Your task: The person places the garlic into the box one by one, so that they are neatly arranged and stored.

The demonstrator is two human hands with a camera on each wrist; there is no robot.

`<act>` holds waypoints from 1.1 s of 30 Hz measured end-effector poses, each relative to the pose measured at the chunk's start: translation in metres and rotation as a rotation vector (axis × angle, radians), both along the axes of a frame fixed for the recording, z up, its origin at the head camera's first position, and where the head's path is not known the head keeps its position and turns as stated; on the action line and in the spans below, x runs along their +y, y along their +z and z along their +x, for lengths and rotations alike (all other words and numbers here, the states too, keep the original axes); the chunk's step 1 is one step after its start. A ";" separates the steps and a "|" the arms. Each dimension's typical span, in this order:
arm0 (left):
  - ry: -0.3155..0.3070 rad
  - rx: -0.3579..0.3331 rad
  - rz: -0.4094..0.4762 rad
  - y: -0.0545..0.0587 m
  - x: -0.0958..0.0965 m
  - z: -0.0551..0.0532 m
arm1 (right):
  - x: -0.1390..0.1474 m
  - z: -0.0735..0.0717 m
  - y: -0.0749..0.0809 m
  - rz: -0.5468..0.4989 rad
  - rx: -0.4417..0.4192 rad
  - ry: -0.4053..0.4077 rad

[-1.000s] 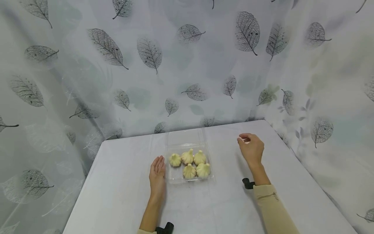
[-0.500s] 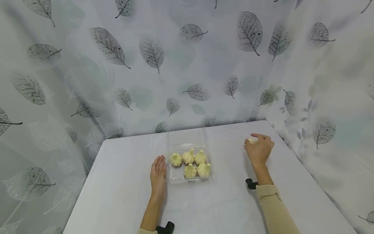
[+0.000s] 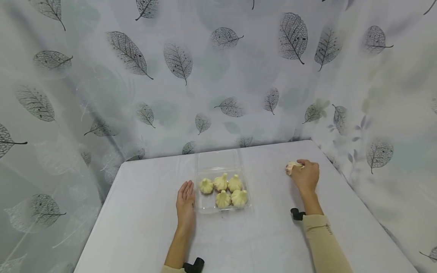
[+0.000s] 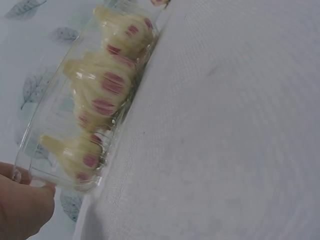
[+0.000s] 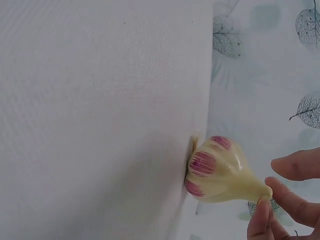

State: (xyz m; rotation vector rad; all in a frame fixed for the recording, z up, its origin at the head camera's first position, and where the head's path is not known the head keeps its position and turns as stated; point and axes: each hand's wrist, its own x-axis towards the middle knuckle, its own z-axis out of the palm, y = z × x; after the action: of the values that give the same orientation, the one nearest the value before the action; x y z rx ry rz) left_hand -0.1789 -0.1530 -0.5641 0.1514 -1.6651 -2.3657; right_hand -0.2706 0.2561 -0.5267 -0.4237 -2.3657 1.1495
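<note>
Garlic bulb (image 5: 220, 172) | right fingers (image 5: 296, 202) nearly together, pinching its stem | left fingers (image 3: 186, 189) straight beside clear box (image 3: 206, 204)

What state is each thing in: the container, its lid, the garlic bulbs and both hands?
Clear container: uncovered, standing on the table.
Lid: open, folded back on the far side.
Five garlic bulbs: inside the container, stems up.
Lone garlic bulb: outside the container, stem between fingertips; whether lifted, unclear.
Left hand: fingers straight, at the container's left side.
Right hand: appears to pinch the lone bulb's stem.
</note>
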 end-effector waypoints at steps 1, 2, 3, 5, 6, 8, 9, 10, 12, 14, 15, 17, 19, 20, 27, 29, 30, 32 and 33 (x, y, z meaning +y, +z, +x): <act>0.000 0.001 0.004 0.000 0.000 0.000 | 0.000 0.000 -0.001 -0.001 0.010 0.003; 0.001 0.002 0.008 0.000 0.000 -0.001 | 0.001 -0.001 -0.001 -0.001 0.020 0.004; 0.001 0.003 0.009 0.000 0.000 -0.001 | 0.001 -0.001 -0.002 0.000 0.028 0.008; 0.002 0.004 0.015 0.000 0.000 -0.001 | 0.002 -0.001 -0.003 0.012 0.042 0.010; 0.004 0.003 0.014 0.000 0.000 -0.002 | 0.002 -0.002 -0.003 0.017 0.046 0.010; 0.006 -0.001 0.013 0.000 0.000 -0.002 | 0.002 -0.002 -0.004 0.025 0.044 0.011; 0.006 -0.001 0.012 0.000 0.000 -0.002 | 0.003 -0.002 -0.004 0.029 0.038 0.010; 0.008 -0.004 0.013 0.000 0.000 -0.002 | 0.003 -0.002 -0.004 0.029 0.031 0.006; 0.008 -0.005 0.011 0.000 0.000 -0.002 | 0.003 -0.001 -0.003 0.029 0.016 -0.001; 0.007 -0.002 0.007 0.000 0.001 -0.003 | 0.004 -0.001 -0.003 0.028 0.010 -0.009; 0.006 0.000 0.005 0.000 0.002 -0.003 | 0.004 -0.001 -0.003 0.027 0.010 -0.015; 0.006 0.002 0.003 0.001 0.003 -0.003 | 0.005 0.000 -0.002 0.034 0.023 -0.022; 0.007 0.005 -0.006 0.001 0.003 -0.003 | 0.005 0.000 -0.002 0.040 0.045 -0.029; 0.008 0.004 -0.005 0.002 0.003 -0.003 | 0.005 -0.001 -0.002 0.043 0.056 -0.031; 0.010 0.000 0.015 0.002 0.002 -0.003 | 0.000 -0.001 0.003 0.040 0.093 -0.035; 0.010 0.000 0.010 0.001 0.001 -0.003 | -0.002 -0.001 0.004 0.034 0.090 -0.033; 0.012 -0.002 0.009 0.001 0.000 -0.003 | -0.003 -0.001 0.005 0.034 0.086 -0.032; 0.014 -0.006 0.003 0.000 0.000 -0.003 | -0.005 0.000 0.007 0.031 0.087 -0.031; 0.015 -0.009 0.001 0.000 -0.001 -0.002 | -0.006 0.000 0.007 0.032 0.090 -0.029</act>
State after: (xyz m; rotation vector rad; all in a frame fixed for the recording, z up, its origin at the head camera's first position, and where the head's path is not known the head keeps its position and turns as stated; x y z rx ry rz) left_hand -0.1812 -0.1538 -0.5638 0.1737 -1.6606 -2.3586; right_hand -0.2704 0.2499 -0.5193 -0.3857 -2.2905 1.0931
